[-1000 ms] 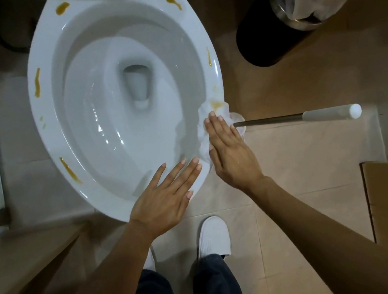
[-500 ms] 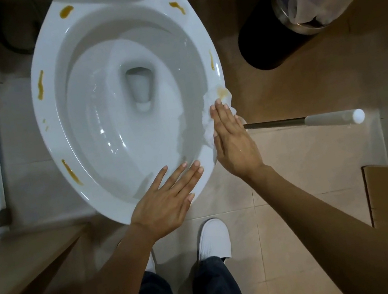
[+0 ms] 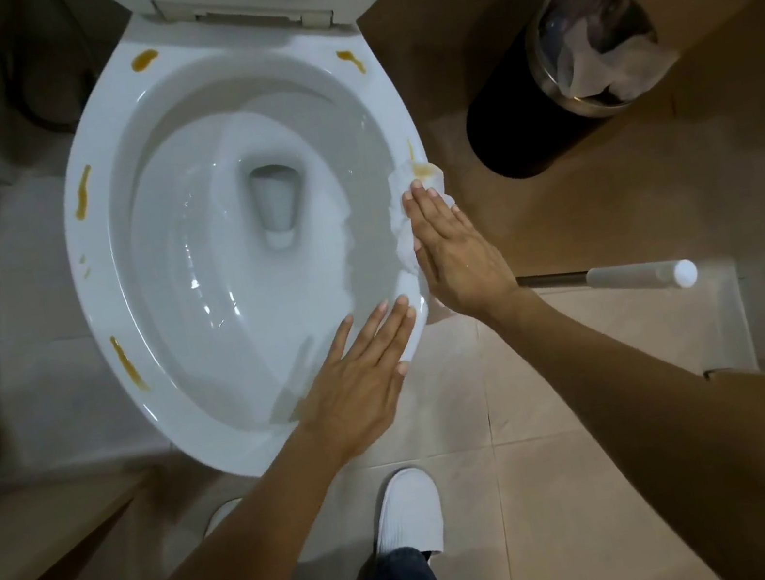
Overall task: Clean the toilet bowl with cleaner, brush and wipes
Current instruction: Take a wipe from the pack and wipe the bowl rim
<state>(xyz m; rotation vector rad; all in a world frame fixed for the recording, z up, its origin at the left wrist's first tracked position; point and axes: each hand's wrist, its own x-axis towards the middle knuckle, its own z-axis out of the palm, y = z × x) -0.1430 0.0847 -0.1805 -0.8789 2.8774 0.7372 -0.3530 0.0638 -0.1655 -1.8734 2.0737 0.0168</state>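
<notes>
Wipe (image 3: 414,192), stained yellow, is pressed flat against the toilet bowl (image 3: 229,245) right rim by the right hand (image 3: 453,251), fingers straight; the left hand (image 3: 360,380) is laid open, apparently on the near rim.

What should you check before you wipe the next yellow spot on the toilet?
1. Wipe under the right hand, fingers flat: ok.
2. Wipe clean enough: not ok, yellow stain already on it.
3. Left hand steady on the front of the toilet rim: ok.
4. Small streak just ahead of the wipe gone: not ok.
5. Other stains, like the back right one, gone: not ok.
6. Bin near for the dirty wipe: ok.
</notes>
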